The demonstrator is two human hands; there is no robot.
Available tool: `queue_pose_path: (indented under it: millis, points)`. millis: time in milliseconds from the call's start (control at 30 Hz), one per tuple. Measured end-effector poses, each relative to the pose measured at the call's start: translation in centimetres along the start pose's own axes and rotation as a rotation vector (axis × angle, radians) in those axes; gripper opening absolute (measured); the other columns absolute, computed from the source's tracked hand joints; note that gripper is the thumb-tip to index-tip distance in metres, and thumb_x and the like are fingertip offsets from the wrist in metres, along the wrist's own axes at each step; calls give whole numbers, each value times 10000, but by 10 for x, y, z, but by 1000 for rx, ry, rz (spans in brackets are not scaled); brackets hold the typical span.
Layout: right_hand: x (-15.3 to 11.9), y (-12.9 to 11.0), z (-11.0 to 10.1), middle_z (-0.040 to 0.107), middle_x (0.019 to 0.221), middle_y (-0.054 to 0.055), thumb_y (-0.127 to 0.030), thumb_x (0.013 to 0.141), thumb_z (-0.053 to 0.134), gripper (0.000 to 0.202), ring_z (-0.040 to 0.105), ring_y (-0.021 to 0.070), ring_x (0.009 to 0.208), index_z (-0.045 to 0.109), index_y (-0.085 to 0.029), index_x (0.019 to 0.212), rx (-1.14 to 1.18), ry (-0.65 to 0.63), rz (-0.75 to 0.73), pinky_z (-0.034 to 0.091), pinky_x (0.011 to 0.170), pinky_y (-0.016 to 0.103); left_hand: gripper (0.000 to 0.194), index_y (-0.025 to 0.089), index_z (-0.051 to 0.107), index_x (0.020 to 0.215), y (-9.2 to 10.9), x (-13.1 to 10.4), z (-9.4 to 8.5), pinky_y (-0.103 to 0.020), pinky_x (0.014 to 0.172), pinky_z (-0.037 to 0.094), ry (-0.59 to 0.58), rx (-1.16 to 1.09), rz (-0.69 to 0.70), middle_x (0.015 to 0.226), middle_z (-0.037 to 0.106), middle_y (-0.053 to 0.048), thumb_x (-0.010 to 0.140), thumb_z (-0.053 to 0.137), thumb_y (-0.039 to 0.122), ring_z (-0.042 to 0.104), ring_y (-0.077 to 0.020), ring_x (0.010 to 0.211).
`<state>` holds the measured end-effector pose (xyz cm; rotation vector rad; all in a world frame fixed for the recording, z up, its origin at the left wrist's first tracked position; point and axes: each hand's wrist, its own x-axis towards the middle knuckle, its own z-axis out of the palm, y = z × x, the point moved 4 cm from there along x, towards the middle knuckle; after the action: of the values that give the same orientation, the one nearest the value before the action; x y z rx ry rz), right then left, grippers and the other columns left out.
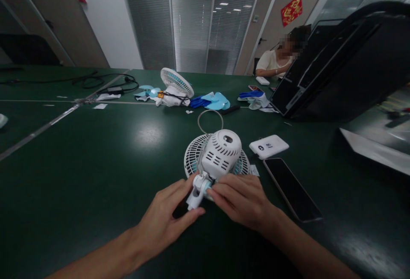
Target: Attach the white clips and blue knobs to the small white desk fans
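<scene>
A small white electric fan (219,155) lies face down on the dark green table, its motor housing up and its round grille (193,155) beneath. Its white joint and bracket (196,198) point toward me. My left hand (168,208) holds that bracket from the left, fingers along its upper side and thumb below. From the right, my right hand (241,195) is closed, thumb and fingers pinching the light-blue knob (207,186) on the joint. The fingers partly hide the knob. A pale cable (210,111) loops behind the housing.
Right of the fan lie a white power bank (269,146) and a black phone (293,189). Farther back are another fan (174,89), light-blue fan blades (216,101), gloves (254,98) and black cables (124,83). A large black panel (333,69) stands at right; a person (275,61) sits beyond.
</scene>
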<state>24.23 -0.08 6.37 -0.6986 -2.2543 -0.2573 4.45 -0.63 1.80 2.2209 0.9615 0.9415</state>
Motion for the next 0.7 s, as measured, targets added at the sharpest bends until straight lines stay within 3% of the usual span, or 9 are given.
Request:
queue_pose_path:
  millis: [167,267,400,700]
  points:
    - [0,-1,4,603,682,-38,-163,939,611,169,539,79,584,598,-189,772,-69,-34,29,370,523,269,649,238,382,1527,1,3,-1,-381,944,577,-10,8,-15,1278,654,-106,947,666,306,671,-236,1059]
    - [-2,5,-1,655,784,-14,-188,924,616,33,583,98,656,645,-181,936,-63,-63,-24,414,568,265,630,245,394,1520,2,3,-1,-375,902,595,-10,-7,-33,1225,673,-94,952,659,314,687,-221,976]
    - [-6,10,-10,686,955,28,-169,915,564,259,619,130,760,643,-170,1162,-21,-114,-208,467,629,278,621,250,404,1516,2,3,-1,-395,901,596,-16,-24,-47,1224,671,-98,953,657,318,683,-228,983]
    - [-2,11,-15,683,929,20,-118,940,544,207,603,104,706,680,-163,1089,-43,-98,-252,466,583,253,614,238,420,1511,1,1,-3,-348,803,621,13,-11,-38,1210,683,-100,950,657,318,693,-209,917]
